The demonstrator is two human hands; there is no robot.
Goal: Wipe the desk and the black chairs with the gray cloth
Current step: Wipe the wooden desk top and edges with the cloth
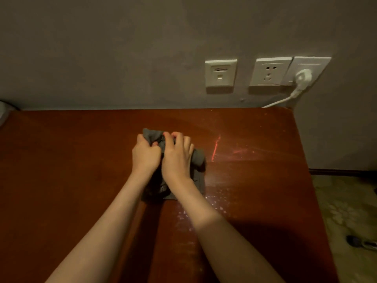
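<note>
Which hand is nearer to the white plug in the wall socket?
Right. The right hand grips the gray cloth on the desk, left of the white plug and below it; the left hand grips the cloth farther left.

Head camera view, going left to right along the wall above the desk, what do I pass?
Data socket plate → empty power outlet → second outlet plate with a white plug in it, its white cord running down-left toward the back edge of the desk.
</note>
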